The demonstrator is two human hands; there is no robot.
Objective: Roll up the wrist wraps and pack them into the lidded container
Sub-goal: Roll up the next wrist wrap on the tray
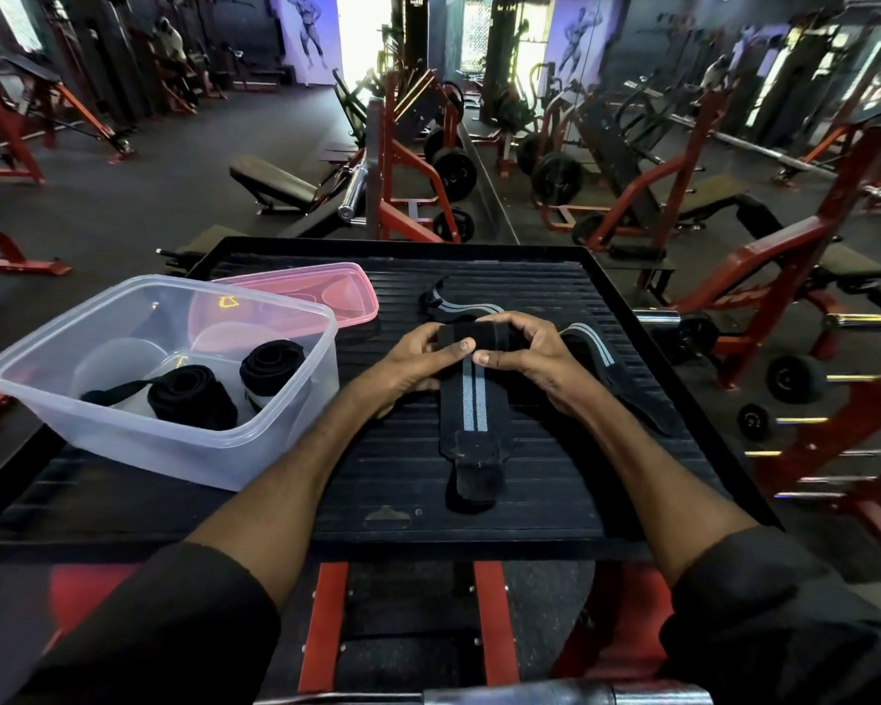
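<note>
A clear container (174,450) sits on the left of a black ribbed platform (555,491), open, with two rolled wraps inside: one (192,396) near the front wall with a strap end trailing left, the other (270,363) standing on end at the right wall. The pink lid (337,292) lies flat just behind the container. At the middle, the left hand (418,363) and right hand (525,358) both grasp the rolled end of a black wrap (471,404), fingers curled over the roll, thumbs pressed to its near side and almost meeting. Its unrolled length, with two grey stripes, lies flat on the platform, running toward the person. A second loose wrap (453,305) lies just beyond the hands, and a third (596,353) lies to the right, partly under the right hand.
</note>
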